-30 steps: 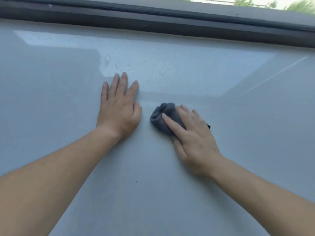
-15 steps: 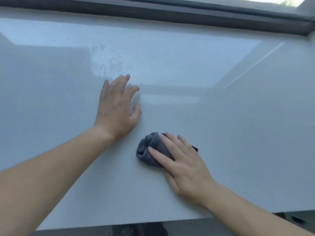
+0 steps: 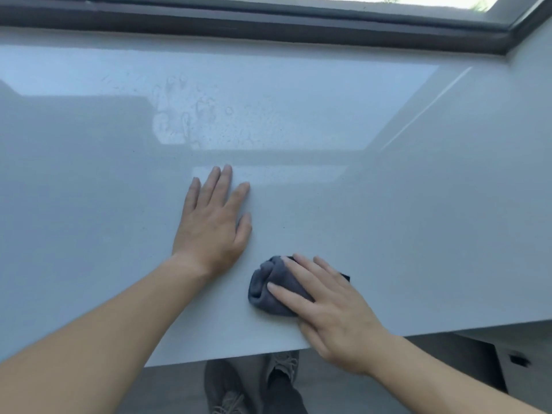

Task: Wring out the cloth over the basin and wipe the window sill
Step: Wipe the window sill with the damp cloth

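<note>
A bunched dark grey cloth (image 3: 265, 289) lies on the glossy white window sill (image 3: 403, 204), close to its front edge. My right hand (image 3: 328, 306) presses flat on the cloth, fingers spread over it and covering its right part. My left hand (image 3: 213, 222) rests palm down on the bare sill just left of and beyond the cloth, fingers apart, holding nothing. A patch of wet smears and droplets (image 3: 197, 118) shows on the sill further back. No basin is in view.
The dark window frame (image 3: 268, 28) runs along the back of the sill, with a side wall (image 3: 534, 79) at the right. Below the sill's front edge I see the grey floor and my shoes (image 3: 254, 386). A white cabinet (image 3: 507, 354) stands at lower right.
My right hand has dragged the cloth toward the front edge of the sill. My left hand has drawn back toward me too, leaving the wet patch uncovered. The sill's edge and floor have come into view.
</note>
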### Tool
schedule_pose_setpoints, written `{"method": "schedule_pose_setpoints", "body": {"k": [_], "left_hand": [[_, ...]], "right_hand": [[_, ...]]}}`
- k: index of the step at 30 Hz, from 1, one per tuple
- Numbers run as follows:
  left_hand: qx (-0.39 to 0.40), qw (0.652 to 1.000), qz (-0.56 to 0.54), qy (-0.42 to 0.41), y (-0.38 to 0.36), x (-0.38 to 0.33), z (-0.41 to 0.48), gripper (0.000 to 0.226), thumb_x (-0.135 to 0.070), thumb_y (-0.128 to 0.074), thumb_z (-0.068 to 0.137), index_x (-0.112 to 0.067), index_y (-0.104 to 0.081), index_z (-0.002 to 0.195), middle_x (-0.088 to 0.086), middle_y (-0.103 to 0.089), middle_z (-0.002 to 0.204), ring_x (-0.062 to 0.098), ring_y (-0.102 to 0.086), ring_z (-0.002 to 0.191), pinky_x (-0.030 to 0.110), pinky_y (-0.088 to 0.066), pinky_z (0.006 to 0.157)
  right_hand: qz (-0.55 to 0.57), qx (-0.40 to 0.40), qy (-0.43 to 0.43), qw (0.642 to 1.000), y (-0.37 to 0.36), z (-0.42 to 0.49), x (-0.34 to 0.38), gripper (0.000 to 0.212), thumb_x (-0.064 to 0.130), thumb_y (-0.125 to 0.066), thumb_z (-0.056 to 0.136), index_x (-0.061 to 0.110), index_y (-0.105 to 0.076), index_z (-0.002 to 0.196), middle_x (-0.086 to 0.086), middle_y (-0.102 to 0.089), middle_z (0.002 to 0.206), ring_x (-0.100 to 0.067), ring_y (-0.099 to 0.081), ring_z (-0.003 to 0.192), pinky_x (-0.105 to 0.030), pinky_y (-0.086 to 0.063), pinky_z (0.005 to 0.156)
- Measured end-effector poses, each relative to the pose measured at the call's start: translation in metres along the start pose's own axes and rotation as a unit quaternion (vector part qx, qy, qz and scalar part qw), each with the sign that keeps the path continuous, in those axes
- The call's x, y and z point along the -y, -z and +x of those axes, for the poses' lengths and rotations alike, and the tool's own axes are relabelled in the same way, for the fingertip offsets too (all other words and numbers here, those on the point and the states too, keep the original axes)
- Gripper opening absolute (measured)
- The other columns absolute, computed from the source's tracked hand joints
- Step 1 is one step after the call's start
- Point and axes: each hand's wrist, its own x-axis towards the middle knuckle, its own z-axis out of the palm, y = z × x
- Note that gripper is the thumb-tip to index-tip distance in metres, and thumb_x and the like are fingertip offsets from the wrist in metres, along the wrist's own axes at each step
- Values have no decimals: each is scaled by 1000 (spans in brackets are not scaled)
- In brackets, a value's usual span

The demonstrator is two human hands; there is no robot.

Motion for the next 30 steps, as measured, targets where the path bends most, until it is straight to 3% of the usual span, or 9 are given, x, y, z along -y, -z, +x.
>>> {"method": "schedule_pose_setpoints", "body": {"k": [2, 5, 6, 13, 19, 24, 26, 30], "left_hand": [[3, 1000, 6, 3, 1, -2, 1, 64, -43, -24, 93, -21, -31, 152, 8, -10, 166, 21, -1, 153, 46, 2, 123], [9, 1000, 15, 7, 1, -4, -1, 63, -43, -24, 93, -22, -27, 152, 7, -7, 166, 20, 2, 153, 45, 4, 123], [7, 1000, 17, 8, 1, -4, -2, 63, -43, -24, 93, -22, -27, 152, 7, -7, 166, 20, 2, 153, 45, 4, 123], [-24, 999, -36, 19, 4, -7, -9, 58, -40, -30, 97, -17, -33, 150, 7, -17, 165, 19, -6, 153, 43, 6, 123], [-19, 997, -77, -20, -2, -29, -38, 58, -37, -36, 94, -16, -40, 148, 10, -25, 162, 22, -14, 152, 40, 1, 124], [-22, 999, -34, 19, -14, -46, -38, 57, -37, -37, 97, -22, -32, 153, 4, -18, 165, 20, -5, 153, 41, 6, 123], [-20, 999, -18, 28, -15, -47, -38, 58, -39, -33, 97, -23, -31, 153, 3, -16, 165, 19, -4, 152, 41, 5, 123], [-14, 999, 1, 32, -15, -49, -38, 61, -42, -30, 94, -23, -32, 152, 3, -17, 165, 20, -6, 152, 43, 2, 123]], "right_hand": [[1, -11, -41, 999, 2, 8, -18, 67, 24, -53, 85, 32, -37, 150, -7, -27, 161, -29, -23, 150, -47, -19, 122], [44, -80, -214, 972, 2, 27, -26, 63, 23, -48, 89, 32, -35, 150, -8, -28, 160, -32, -25, 148, -50, -17, 121], [49, -94, -236, 966, -1, 27, -17, 62, 23, -46, 89, 31, -36, 150, -9, -28, 160, -33, -25, 147, -50, -16, 122], [8, -2, -46, 999, -9, -28, 20, 67, 21, -54, 88, 34, -35, 151, -4, -24, 162, -26, -18, 151, -45, -15, 123], [27, -90, -184, 978, -15, -17, 24, 67, 16, -56, 83, 26, -44, 147, -11, -32, 158, -32, -27, 147, -51, -22, 119], [16, -40, -48, 998, -15, -49, 26, 66, 19, -51, 83, 30, -43, 148, -7, -30, 161, -27, -23, 150, -46, -20, 122], [14, -24, -41, 999, -10, -49, 6, 67, 21, -50, 84, 32, -40, 149, -6, -29, 161, -28, -24, 150, -46, -20, 122], [21, -98, -179, 979, 6, -19, -56, 61, 19, -50, 88, 26, -43, 148, -11, -32, 159, -35, -29, 145, -55, -24, 117]]}}
